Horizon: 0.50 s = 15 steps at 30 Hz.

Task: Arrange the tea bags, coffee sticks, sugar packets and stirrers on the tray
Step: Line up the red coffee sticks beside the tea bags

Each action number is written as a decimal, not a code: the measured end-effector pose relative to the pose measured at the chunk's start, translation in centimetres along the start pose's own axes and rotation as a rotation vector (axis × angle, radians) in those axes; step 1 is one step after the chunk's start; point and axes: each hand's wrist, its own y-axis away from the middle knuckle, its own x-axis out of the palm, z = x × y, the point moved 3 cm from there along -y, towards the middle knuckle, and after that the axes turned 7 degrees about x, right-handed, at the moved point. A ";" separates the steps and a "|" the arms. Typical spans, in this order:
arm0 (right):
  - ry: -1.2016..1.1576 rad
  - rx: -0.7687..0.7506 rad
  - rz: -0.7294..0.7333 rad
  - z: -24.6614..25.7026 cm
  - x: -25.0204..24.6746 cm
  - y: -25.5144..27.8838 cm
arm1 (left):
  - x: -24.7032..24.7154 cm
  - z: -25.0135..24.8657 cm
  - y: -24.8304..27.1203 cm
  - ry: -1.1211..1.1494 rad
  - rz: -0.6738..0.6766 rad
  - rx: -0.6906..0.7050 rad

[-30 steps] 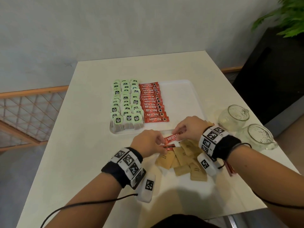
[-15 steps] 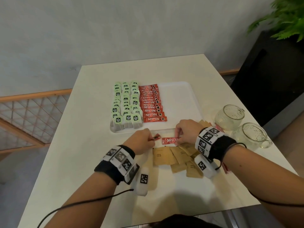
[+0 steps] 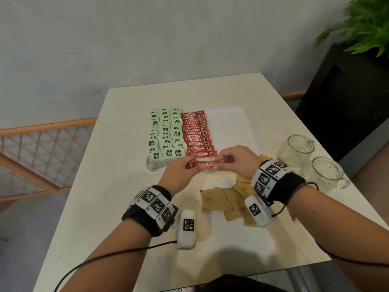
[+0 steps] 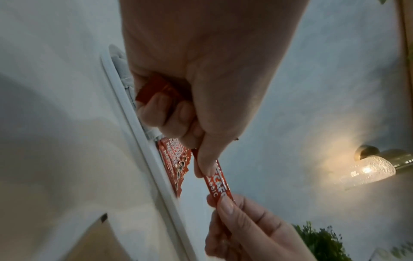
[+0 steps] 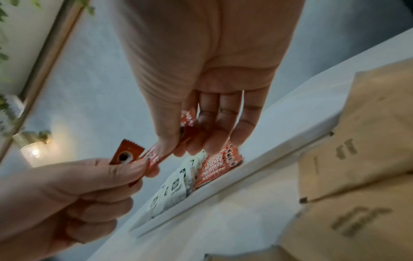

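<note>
A red coffee stick [image 3: 207, 164] hangs level over the front rim of the white tray [image 3: 231, 123]. My left hand [image 3: 194, 165] pinches its left end and my right hand [image 3: 221, 163] its right end. In the right wrist view a second red stick [image 5: 187, 121] lies under the right hand's [image 5: 185, 148] thumb. On the tray, green tea bags [image 3: 166, 133] fill the left rows beside a column of coffee sticks [image 3: 196, 133]. The tray's right half is bare. Brown sugar packets [image 3: 221, 199] lie loose on the table under my right wrist.
Two glass mugs [image 3: 295, 149] [image 3: 324, 173] stand at the table's right edge. Thin red-striped pieces [image 3: 291, 213] poke out under my right forearm. A dark cabinet with a plant [image 3: 357, 28] stands to the right, a wooden lattice rail [image 3: 42, 148] to the left.
Both hands have risen from the table by the sugar packets and moved forward to the tray's front rim. The coffee stick is now stretched level between them.
</note>
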 end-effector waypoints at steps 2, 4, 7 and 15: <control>-0.104 0.047 -0.027 -0.5 -0.2 0.0 | -0.8 0.4 -0.1 0.070 -0.042 -0.033; -0.170 0.107 -0.061 -1.0 -0.1 -0.1 | -1.3 0.8 -0.3 0.084 -0.036 -0.062; -0.146 0.211 -0.126 -1.6 0.3 -0.9 | -1.9 1.0 -0.6 0.068 -0.030 -0.137; 0.050 0.550 -0.166 -2.2 0.3 -3.1 | -5.6 2.5 -2.0 0.168 -0.167 -0.212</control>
